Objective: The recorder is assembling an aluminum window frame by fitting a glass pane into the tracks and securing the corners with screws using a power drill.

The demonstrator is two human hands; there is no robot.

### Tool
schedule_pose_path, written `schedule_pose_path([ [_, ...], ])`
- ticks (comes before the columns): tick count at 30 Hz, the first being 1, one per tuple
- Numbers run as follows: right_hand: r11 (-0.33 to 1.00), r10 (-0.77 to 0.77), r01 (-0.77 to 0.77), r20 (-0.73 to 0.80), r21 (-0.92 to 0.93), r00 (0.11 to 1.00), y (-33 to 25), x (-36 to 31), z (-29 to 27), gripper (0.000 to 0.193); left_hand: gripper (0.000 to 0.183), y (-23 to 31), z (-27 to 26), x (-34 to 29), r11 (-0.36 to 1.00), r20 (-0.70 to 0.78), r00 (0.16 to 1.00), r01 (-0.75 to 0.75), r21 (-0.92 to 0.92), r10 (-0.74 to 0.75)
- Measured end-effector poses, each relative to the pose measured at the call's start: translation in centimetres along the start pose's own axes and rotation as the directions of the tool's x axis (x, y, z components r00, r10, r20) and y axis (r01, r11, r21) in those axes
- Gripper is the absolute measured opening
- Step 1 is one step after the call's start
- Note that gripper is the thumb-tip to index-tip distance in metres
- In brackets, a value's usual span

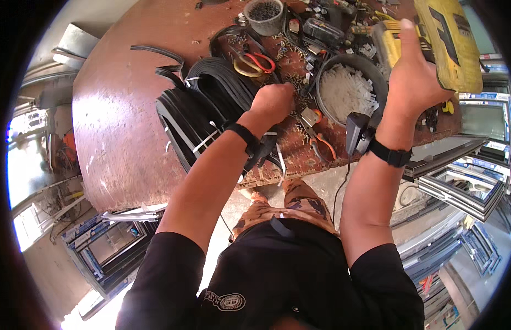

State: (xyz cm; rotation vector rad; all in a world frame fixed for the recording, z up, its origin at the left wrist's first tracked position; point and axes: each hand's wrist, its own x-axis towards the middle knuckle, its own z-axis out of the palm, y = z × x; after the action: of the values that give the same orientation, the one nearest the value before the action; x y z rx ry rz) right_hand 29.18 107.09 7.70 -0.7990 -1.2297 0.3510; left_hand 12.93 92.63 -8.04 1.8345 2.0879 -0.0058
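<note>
My left hand [273, 104] is closed, with its fingertips down at a heap of small brass-coloured screws [304, 91] on the table. Whatever it may pinch is hidden. Next to that hand lie bundled black rubber strips [181, 118], tied with white bands. My right hand [412, 82] is wrapped round a bulky yellow-and-black tool [449, 47] at the far right, its thumb pointing away from me; its fingers are hidden. Between my hands stand a dark tub of small white plastic pieces [346, 91] and orange-handled pliers [323, 147].
Red- and yellow-handled scissors [254, 63] lie beyond my left hand. A grey bucket of dark screws [264, 15] stands at the back. The reddish table [118, 115] ends just before my legs. Window frames [464, 190] lean at the right, with more frames [109, 242] at the left.
</note>
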Motion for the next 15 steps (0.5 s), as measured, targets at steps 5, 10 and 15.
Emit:
schedule_pose_path([
  [5,0.994,-0.090,0.070,0.280,0.080,0.956,-6.1,-1.6,-0.1,0.043,0.030,-0.8,-3.4,-4.5,0.312,-0.013,0.875,0.159,-0.937,-0.485],
  [10,0.876,0.101,-0.368,0.627,0.312,0.772,-12.0,-5.7,-1.3,0.034,0.019,-1.0,-8.5,-14.7,-0.313,-0.048,0.813,-0.276,-0.909,-0.580],
  [15,0.853,0.061,-0.514,0.958,0.096,0.281,-11.4,-11.5,-7.9,0.055,0.012,-1.4,-11.9,-24.5,-0.433,-0.135,0.699,-0.570,-0.699,-0.702],
])
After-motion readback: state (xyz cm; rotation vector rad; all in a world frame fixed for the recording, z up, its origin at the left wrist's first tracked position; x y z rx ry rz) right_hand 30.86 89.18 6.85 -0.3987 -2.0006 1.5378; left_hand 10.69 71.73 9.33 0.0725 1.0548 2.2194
